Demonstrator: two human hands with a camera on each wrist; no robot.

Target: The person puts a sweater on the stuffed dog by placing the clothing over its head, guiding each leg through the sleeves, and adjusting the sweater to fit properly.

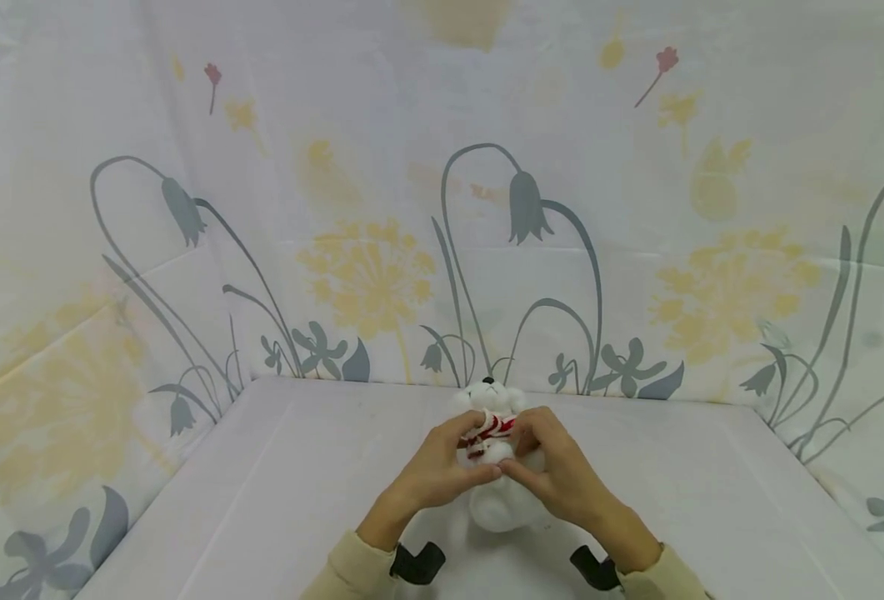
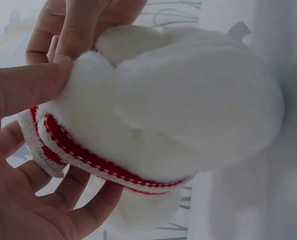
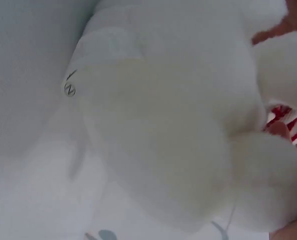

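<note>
A white plush bear (image 1: 503, 508) with a black nose stands on the table, a red-and-white knitted scarf (image 1: 492, 427) round its neck. My left hand (image 1: 437, 468) grips it from the left. In the left wrist view, its thumb presses the plush arm and its other fingers curl under the scarf (image 2: 106, 165). My right hand (image 1: 561, 475) grips the bear's other side, its thumb meeting the left thumb at the front. The right wrist view is mostly white plush (image 3: 153, 135), with a glimpse of red stripe and fingertips at its right edge.
The bear is on a white table (image 1: 299, 467). Behind it and at the sides hangs a pale cloth (image 1: 382, 100) printed with grey and yellow flowers. Black pieces (image 1: 417, 564) sit by both wrists, next to beige sleeves. A small tag (image 2: 239, 31) sticks out from the plush.
</note>
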